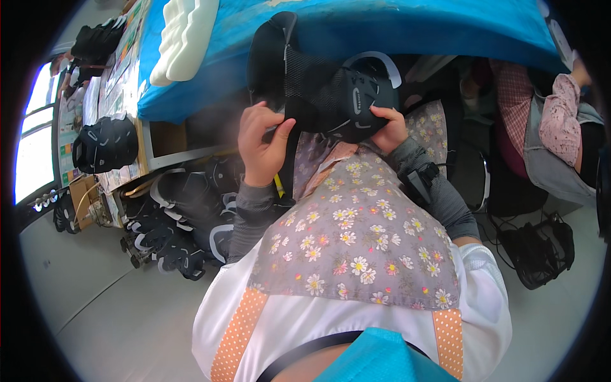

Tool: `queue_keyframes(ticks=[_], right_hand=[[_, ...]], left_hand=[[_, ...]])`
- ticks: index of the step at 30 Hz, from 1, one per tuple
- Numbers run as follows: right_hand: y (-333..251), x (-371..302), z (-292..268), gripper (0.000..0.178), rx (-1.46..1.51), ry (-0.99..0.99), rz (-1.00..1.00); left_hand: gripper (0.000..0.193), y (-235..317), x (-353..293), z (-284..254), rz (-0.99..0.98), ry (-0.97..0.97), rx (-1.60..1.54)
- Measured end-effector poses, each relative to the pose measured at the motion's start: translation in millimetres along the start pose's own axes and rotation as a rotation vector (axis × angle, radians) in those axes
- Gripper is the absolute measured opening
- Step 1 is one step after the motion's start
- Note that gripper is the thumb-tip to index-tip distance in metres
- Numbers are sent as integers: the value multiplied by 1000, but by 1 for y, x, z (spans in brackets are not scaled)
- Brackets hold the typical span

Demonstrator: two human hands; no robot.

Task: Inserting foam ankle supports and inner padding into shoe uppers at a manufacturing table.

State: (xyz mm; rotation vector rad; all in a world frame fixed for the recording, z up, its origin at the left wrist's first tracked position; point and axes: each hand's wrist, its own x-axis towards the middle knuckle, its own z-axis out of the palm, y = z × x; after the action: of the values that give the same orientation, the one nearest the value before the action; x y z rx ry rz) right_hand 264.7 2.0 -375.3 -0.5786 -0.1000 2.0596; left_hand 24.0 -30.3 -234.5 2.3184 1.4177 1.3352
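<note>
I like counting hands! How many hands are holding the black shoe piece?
2. The left hand pinches the black mesh shoe upper at its left edge; the right hand grips its right side. Another person's hands may be hidden.

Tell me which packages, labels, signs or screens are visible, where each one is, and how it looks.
Printed sheets: flat along the table's left edge, green, white and orange.
Cardboard box: left, under the table edge, small and brown.
Screens: none visible.
Black shoe upper, held by the left hand and right hand: no readable label.

Probably a shoe workshop: blue-covered worktable, heaped black shoe uppers, white soles.
</note>
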Motion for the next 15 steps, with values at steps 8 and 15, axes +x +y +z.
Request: queue_keyframes(ticks=[8, 15], right_hand=[[-6, 2, 1, 34, -10, 53, 28], [9, -6, 6, 44, 90, -67, 97]], left_hand=[[21, -1, 6, 14, -729, -273, -486], [16, 2, 27, 21, -330, -215, -76]])
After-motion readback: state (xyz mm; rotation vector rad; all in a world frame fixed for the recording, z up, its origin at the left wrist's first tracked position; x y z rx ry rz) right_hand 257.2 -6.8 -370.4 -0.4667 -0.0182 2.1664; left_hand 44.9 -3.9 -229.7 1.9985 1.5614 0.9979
